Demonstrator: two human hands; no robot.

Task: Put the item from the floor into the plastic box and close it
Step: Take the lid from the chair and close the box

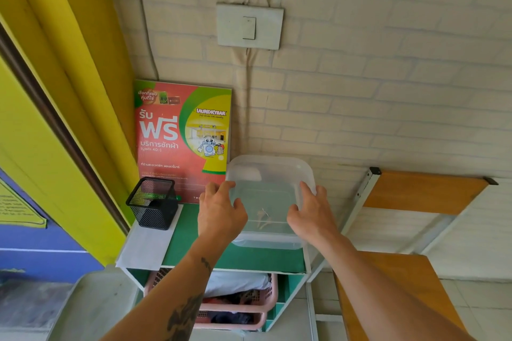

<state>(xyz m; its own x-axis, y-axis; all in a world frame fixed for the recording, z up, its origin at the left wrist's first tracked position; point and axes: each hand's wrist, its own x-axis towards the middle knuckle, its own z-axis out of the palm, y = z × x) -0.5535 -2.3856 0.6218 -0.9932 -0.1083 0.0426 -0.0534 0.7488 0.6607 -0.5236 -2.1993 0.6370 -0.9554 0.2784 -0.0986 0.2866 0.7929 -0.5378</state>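
Observation:
A clear plastic box [267, 241] stands on the green top of a small shelf unit [194, 246]. Its translucent lid [270, 174] lies over the box, the far edge looking raised against the wall. My left hand [220, 213] grips the lid's left edge, fingers curled over the rim. My right hand [313, 210] grips the right edge the same way. Through the plastic a small pale item [263, 214] shows inside the box; its kind is unclear.
A black mesh pen holder [153, 203] stands at the shelf's left on a white sheet. A red and green laundry poster [182, 135] leans on the brick wall. Pink baskets [243, 304] sit below. A wooden rack [415, 194] is to the right.

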